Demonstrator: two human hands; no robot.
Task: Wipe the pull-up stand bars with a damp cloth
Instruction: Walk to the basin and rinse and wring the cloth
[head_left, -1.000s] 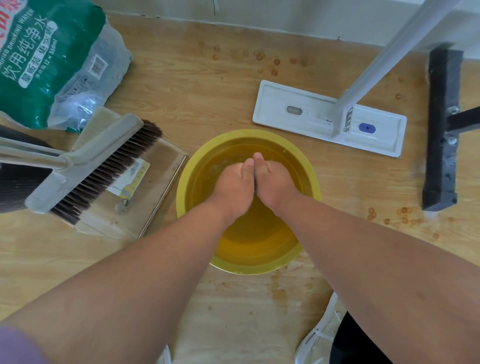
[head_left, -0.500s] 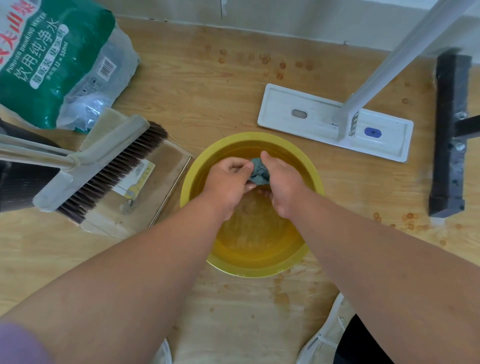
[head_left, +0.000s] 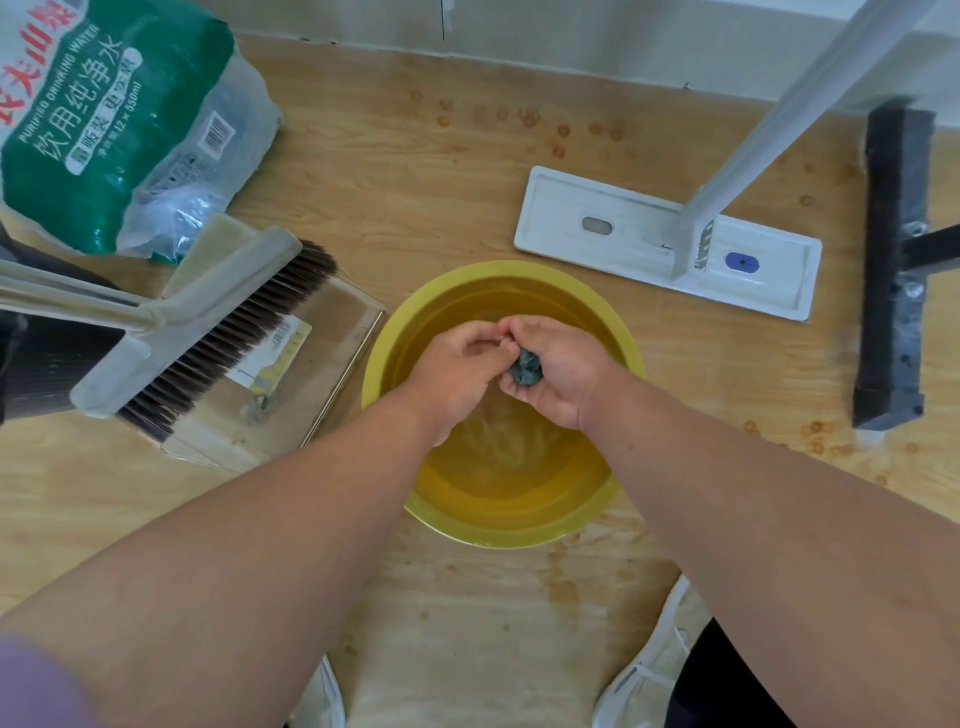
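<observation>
At the frame's centre, over the yellow basin (head_left: 498, 530) of water, the right hand (head_left: 558, 371) squeezes a wadded grey-blue cloth (head_left: 525, 370), the left hand (head_left: 457, 366) curling onto its end; soft, light, sodden, it probably suits whole-fist wringing.

Before you: a yellow basin (head_left: 501, 530) of amber-tinted water, a wadded blue-grey cloth (head_left: 525, 370), and a pale wood-grain floor (head_left: 395, 171) dotted with small brown ring stains. To your left, a green and clear plastic pack (head_left: 111, 130) printed with white lettering and some red characters, a grey broom (head_left: 171, 338) with dark brown bristles, and a beige dustpan (head_left: 291, 384) bearing a yellow-and-white label. To your right, a white flat mop (head_left: 623, 234) with one blue oval spot, and a black bar (head_left: 891, 270).
</observation>
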